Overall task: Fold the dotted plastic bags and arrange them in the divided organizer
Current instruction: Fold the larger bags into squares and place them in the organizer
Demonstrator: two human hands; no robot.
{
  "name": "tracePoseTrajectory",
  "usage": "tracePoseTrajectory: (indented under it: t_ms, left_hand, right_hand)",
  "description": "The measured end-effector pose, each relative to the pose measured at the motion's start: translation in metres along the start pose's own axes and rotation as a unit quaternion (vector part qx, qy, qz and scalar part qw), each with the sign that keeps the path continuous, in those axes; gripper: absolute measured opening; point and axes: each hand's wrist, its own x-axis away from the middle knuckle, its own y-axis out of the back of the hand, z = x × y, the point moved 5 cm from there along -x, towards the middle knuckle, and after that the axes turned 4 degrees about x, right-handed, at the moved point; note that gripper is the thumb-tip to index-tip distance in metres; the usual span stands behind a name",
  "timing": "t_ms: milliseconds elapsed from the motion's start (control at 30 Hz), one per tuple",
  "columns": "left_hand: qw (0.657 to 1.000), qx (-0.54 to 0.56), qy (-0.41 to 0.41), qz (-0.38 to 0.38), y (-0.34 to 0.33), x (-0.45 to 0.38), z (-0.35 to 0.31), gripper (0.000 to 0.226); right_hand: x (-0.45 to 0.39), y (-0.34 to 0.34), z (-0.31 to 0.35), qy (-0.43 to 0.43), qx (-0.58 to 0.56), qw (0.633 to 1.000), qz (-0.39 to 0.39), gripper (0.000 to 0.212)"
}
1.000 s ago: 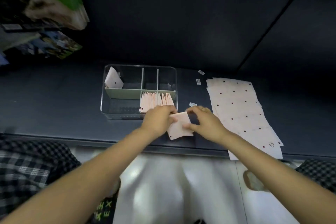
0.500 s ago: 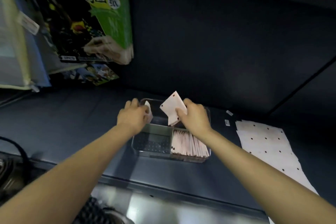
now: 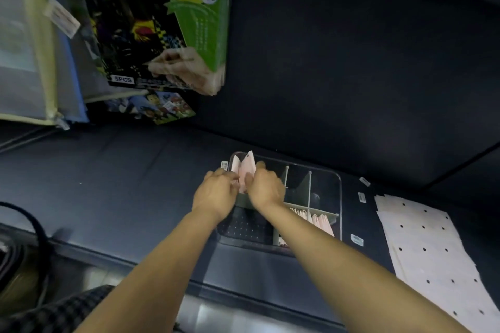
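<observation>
A clear divided organizer (image 3: 339, 197) sits on the dark shelf. Its far-left compartment holds two folded dotted bags (image 3: 247, 167) standing on edge. My right hand (image 3: 266, 188) pinches the nearer folded bag from the right. My left hand (image 3: 216, 193) touches the bags from the left, fingers curled at their edge. A row of several folded bags (image 3: 316, 220) fills the near-right compartment. A stack of flat dotted bags (image 3: 422, 246) lies to the right of the organizer.
Green and black packaged goods (image 3: 162, 21) and folders (image 3: 27, 43) hang at the upper left. Small white labels (image 3: 356, 240) lie on the shelf (image 3: 121, 178) around the organizer. A dark cable (image 3: 29, 227) curves at the left edge.
Both hands carried the folded bag from the shelf's front edge up over the organizer, then lowered it into the far-left compartment beside the one there.
</observation>
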Motion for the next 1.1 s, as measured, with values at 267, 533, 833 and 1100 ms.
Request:
tracePoseTrajectory:
  t_ms: [267, 533, 833, 1100]
  left_hand:
    - [0.995, 0.045, -0.025, -0.082, 0.016, 0.005, 0.001, 0.012]
    - [0.997, -0.045, -0.044, -0.045, 0.005, 0.006, 0.0, 0.033]
    - [0.984, -0.138, -0.065, -0.09, 0.0, 0.013, -0.041, 0.032]
    - [0.934, -0.087, -0.347, 0.011, -0.097, 0.081, -0.15, 0.013]
  right_hand:
    - [0.01, -0.021, 0.009, 0.044, -0.122, 0.981, 0.143, 0.058]
    - [0.001, -0.021, 0.002, 0.025, -0.131, 0.972, 0.191, 0.055]
    - [0.067, 0.041, -0.122, 0.112, -0.163, 0.98, 0.031, 0.031]
    - [0.173, 0.069, -0.383, -0.125, -0.074, 0.988, 0.055, 0.044]
